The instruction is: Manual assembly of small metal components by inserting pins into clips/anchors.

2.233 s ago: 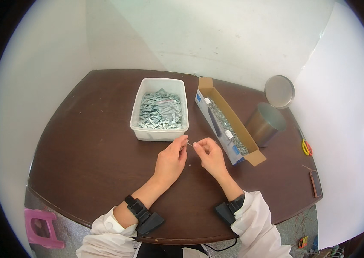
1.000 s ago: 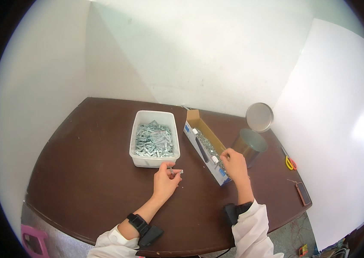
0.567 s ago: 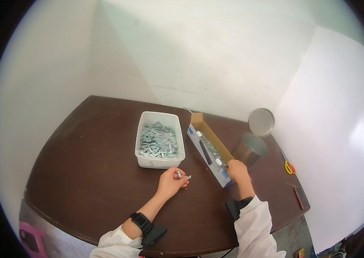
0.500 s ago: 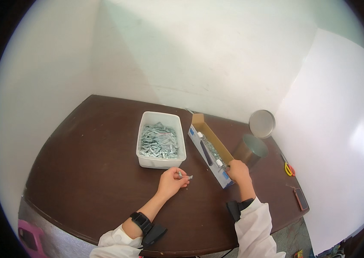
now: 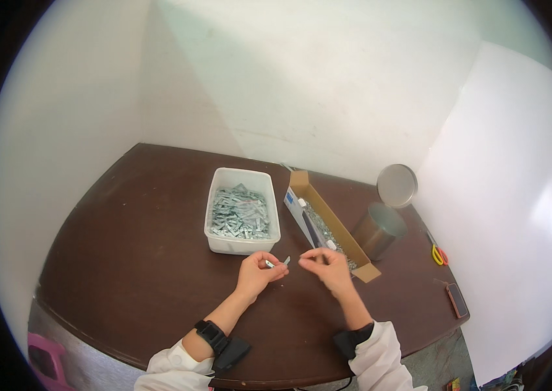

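The left hand [image 5: 254,274] holds two visible metal pieces [image 5: 287,260]. The right hand's [image 5: 332,270] fingers are narrowed, contents unclear. One white tub [image 5: 242,246] and one cardboard box [image 5: 339,229] stand nearby.

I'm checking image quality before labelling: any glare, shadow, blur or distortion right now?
All in the head view: the table bows at its edges and the corners go black; glare whitens part of the right-hand panel; a shadow edge slants down the back wall; the right hand looks slightly soft, anything it pinches too small to tell.
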The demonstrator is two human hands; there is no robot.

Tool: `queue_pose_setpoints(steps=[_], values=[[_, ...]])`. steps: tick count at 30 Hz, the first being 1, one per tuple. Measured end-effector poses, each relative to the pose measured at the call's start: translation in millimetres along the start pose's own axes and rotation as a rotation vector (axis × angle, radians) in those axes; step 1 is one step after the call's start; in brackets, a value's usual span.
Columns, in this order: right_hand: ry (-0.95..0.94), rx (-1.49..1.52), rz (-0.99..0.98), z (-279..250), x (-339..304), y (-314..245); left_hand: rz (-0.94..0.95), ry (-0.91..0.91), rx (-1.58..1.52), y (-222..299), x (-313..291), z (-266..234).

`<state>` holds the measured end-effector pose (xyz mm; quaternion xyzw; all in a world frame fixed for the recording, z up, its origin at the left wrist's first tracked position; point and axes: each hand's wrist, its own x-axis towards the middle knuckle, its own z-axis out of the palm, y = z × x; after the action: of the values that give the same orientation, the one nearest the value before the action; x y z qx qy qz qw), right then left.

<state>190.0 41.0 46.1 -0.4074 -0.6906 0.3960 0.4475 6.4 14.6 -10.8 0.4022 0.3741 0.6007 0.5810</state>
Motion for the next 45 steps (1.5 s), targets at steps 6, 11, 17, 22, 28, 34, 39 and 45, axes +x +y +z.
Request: queue_pose_setpoints(steps=[6, 11, 17, 22, 28, 34, 39, 45], values=[[-0.075, 0.105, 0.193, 25, -16, 16, -0.043, -0.02, -0.136, -14, 1, 0], [-0.009, 0.139, 0.186, 23, -15, 26, -0.068, -0.05, -0.183, -12, -1, 7], [0.017, 0.063, 0.152, 20, -15, 26, 0.053, -0.031, 0.103, -2, -6, 11], [0.04, 0.081, 0.141, 20, -14, 32, 0.24, -0.021, 0.236, 0, -10, 18], [0.06, 0.067, 0.065, 23, -14, 32, 0.396, 0.028, 0.428, 2, -15, 20], [0.061, 0.038, 0.098, 22, -16, 29, 0.403, 0.018, 0.499, 6, -17, 23], [0.051, 0.078, 0.123, 23, -16, 32, 0.404, 0.023, 0.483, 5, -17, 22], [-0.015, 0.048, 0.145, 22, -17, 24, 0.378, 0.027, 0.42, -3, -12, 17]])
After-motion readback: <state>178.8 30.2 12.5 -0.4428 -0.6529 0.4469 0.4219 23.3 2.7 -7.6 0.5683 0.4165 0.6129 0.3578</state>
